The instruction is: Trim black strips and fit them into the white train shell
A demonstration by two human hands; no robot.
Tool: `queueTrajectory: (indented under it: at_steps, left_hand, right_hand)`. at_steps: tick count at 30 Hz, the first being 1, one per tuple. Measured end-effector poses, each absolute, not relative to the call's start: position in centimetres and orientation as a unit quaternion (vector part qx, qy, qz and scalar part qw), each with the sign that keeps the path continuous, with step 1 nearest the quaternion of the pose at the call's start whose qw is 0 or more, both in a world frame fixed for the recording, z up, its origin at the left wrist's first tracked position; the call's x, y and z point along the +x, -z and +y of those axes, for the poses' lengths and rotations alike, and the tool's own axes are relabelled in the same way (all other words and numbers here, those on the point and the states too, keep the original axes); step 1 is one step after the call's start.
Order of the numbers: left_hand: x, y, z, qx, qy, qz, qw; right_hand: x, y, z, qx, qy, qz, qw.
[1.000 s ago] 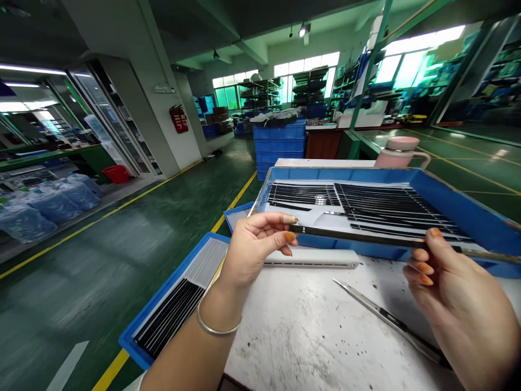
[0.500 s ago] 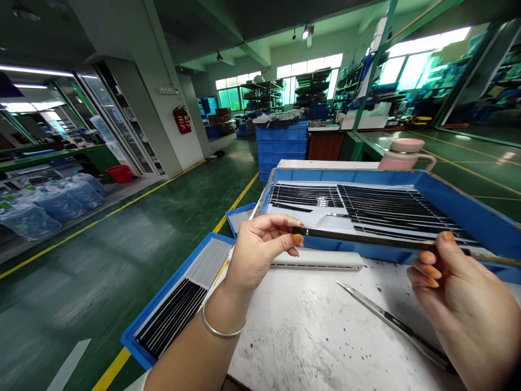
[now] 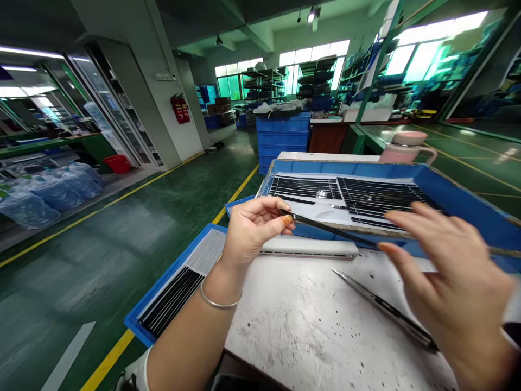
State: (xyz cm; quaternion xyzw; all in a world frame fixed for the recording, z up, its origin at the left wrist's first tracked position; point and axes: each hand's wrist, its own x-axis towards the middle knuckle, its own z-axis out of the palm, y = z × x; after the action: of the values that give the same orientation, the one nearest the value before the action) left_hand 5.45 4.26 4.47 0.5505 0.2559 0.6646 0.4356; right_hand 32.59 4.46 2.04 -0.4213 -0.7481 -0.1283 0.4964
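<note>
Between the thumb and fingers of my left hand (image 3: 260, 222) one end of a thin black strip (image 3: 329, 228) is pinched. The strip slants down to the right, in front of a blue tray (image 3: 468, 201). At its far end is my right hand (image 3: 443, 271), fingers spread and slightly blurred, the thumb close to the strip; whether they touch I cannot tell. Rows of black strips (image 3: 374, 198) lie on white sheets inside the tray. Below my hands, a long white bar-shaped object (image 3: 309, 247) and slim metal tweezers (image 3: 382, 307) lie on the white tabletop (image 3: 293, 309).
A second blue tray (image 3: 136, 320) with black strips sits lower left, beside the table. Behind the big tray stands a pink mug (image 3: 402, 146). Stacked blue crates (image 3: 283, 136) are on the green floor farther back, and bagged bottles (image 3: 52, 190) stand at left.
My right hand has let go of the strip's right end, opened and moved left. My left hand still pinches the other end, and the strip now tilts more. The view has shifted slightly.
</note>
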Motion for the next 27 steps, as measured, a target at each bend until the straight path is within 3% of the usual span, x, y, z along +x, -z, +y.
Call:
queueTrajectory:
  at_steps: [3, 8, 13, 17, 22, 27]
  left_hand:
    - [6.2, -3.9, 4.2, 0.575, -0.632, 0.251, 0.455]
    - [6.2, -4.0, 4.7, 0.613, -0.576, 0.311, 0.442]
    - [1.4, -4.6, 5.1, 0.667, -0.412, 0.572, 0.241]
    - [-2.7, -3.4, 3.6, 0.635, -0.333, 0.672, 0.185]
    - [-3.2, -1.8, 2.4, 0.642, -0.284, 0.683, 0.202]
    - [-1.1, -2.6, 2.1, 0.660, -0.344, 0.599, 0.295]
  right_hand:
    - [31.3, -1.5, 4.1, -0.341, 0.107, -0.825, 0.438]
    - [30.9, -1.0, 3.9, -0.326, 0.053, -0.849, 0.413]
    - [31.0, -0.5, 4.3, -0.337, 0.036, -0.855, 0.392]
    - [30.6, -0.1, 4.2, -0.331, 0.022, -0.869, 0.367]
    - [29.8, 0.3, 3.6, -0.311, 0.010, -0.887, 0.341]
    - [29.7, 0.2, 3.2, -0.298, 0.013, -0.897, 0.326]
